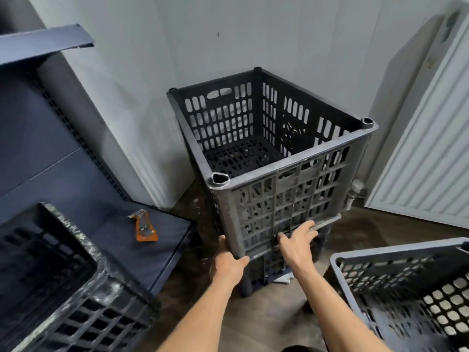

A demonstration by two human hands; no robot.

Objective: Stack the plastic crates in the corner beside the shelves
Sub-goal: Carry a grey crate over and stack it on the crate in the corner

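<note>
Left hand: left hand (229, 264) grips the near lower corner post of the tall dark grey slotted plastic crate (274, 158), thumb on one face, fingers wrapped round the other.
Right hand: right hand (298, 246) lies on the crate's near wall just above its bottom edge, fingers spread and nearly straight, pressing rather than clasping.
Held crate, position: in the corner of the pale walls, its base seated on a second dark plastic crate (264, 273) that shows only below the hands.
Held crate, orientation: upright, open mouth facing up, long axis vertical; one corner post points toward the camera.
Held crate, contents: nothing seen inside.
Shelving: dark blue metal shelf unit (63, 153) to the left, its low shelf just beside the stack.
On low shelf: small orange and grey packet (144, 228), lying flat.
Near left: black lattice plastic crate with pale dusty rim (76, 283), well apart from the stack.
Near right: grey plastic crate with honeycomb holes (406, 283), mouth tilted toward the camera.
Right wall: white ribbed panel radiator (429, 158).
Floor: brown wood-pattern floor (360, 232).
</note>
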